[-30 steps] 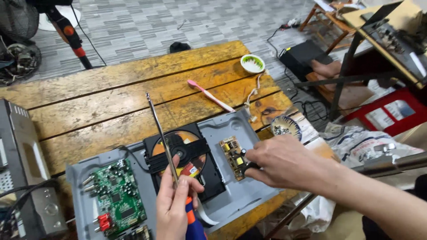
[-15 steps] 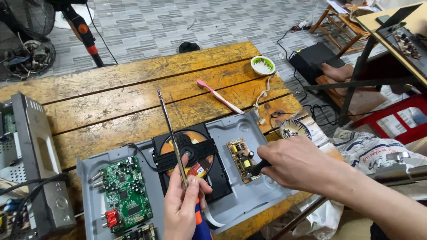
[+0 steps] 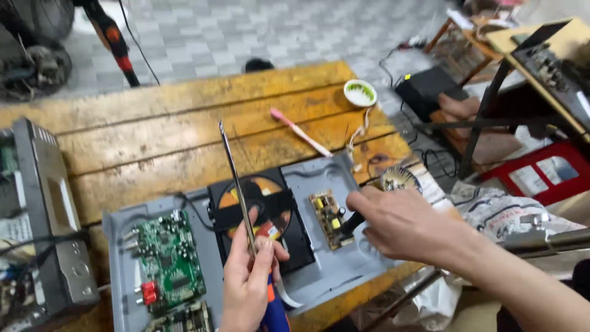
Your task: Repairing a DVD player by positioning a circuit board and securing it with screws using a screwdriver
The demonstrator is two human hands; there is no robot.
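- a red flat box (image 3: 549,174) with pale label panels is lying far right on the floor.
- a crumpled white printed plastic bag (image 3: 504,212) is sitting just near of it, at the right.

counter (image 3: 153,141): wooden planks | pink toothbrush (image 3: 301,132) mid-counter | small white-green dish (image 3: 360,93) far edge | grey device (image 3: 52,209) at left

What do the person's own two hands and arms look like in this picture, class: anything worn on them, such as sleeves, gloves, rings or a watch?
Both are bare. The left hand shows no glove and no ring; its wrist is cut off by the picture's lower edge. The right hand is also ungloved and ringless, and the right forearm is uncovered as far as it shows: no sleeve, watch or band.
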